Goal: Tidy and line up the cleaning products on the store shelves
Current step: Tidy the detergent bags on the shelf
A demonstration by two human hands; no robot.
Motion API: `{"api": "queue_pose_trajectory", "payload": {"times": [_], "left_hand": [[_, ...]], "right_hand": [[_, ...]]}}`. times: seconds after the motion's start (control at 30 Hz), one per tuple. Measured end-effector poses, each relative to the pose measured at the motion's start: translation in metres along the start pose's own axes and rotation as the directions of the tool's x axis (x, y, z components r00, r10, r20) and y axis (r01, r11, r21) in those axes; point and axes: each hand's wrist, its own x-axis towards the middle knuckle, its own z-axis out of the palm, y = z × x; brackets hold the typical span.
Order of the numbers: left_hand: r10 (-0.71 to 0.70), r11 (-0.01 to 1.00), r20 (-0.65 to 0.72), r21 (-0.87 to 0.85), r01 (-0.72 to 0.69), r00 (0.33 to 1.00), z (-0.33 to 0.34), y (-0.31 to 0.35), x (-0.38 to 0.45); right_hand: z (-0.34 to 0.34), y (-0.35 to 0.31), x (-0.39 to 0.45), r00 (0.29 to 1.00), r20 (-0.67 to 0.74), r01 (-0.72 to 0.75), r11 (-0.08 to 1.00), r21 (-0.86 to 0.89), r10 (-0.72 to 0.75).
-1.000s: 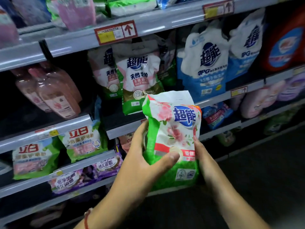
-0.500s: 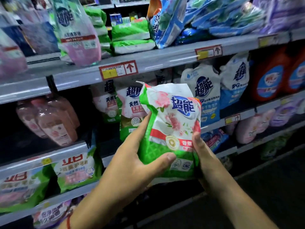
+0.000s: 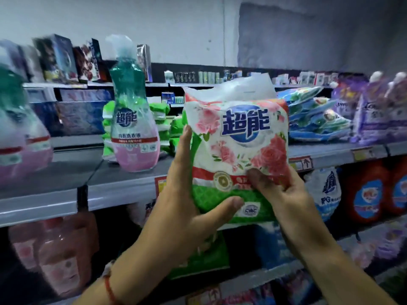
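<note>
On my left a green-and-pink bottle (image 3: 134, 119) stands upright on the grey shelf (image 3: 123, 181). My left hand (image 3: 187, 203) clasps the left edge of the rose-printed detergent bag (image 3: 237, 150), thumb across its green bottom, held up before the shelf. My right hand (image 3: 279, 186) pinches its lower right corner; blue bags (image 3: 317, 119) lie stacked beyond.

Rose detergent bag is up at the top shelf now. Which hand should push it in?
Probably left. The left hand lies along the bag's side, thumb under its base; the right hand only pinches the lower right edge.
</note>
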Motion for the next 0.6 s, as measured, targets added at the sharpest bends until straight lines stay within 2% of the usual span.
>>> {"api": "queue_pose_trajectory", "payload": {"times": [0.1,0.2,0.33,0.47,0.53,0.6], "left_hand": [[0.07,0.995,-0.013,0.07,-0.069,0.997,-0.006,-0.017,0.048],[0.066,0.981,-0.051,0.187,-0.055,0.997,-0.007,-0.037,0.094],[-0.08,0.94,-0.076,0.325,0.1,0.994,-0.001,-0.062,0.136],[-0.313,0.864,-0.052,0.399,0.307,0.948,0.007,-0.091,0.152],[-0.343,0.837,-0.077,0.427,0.342,0.936,0.008,-0.1,0.154],[-0.348,0.805,-0.1,0.478,0.352,0.932,0.009,-0.102,0.155]], "right_hand": [[0.009,-0.006,0.049,0.998,-0.018,0.066,0.997,0.03,-0.066],[0.016,-0.005,0.102,0.996,0.04,0.079,0.997,-0.006,-0.079],[0.021,0.018,0.173,0.997,0.069,0.045,0.987,-0.157,-0.035],[0.023,0.046,0.203,0.967,0.22,-0.017,0.894,-0.448,0.129],[0.023,0.055,0.209,0.958,0.24,-0.003,0.843,-0.539,0.157],[0.022,0.061,0.215,0.96,0.241,0.016,0.831,-0.557,0.143]]}}
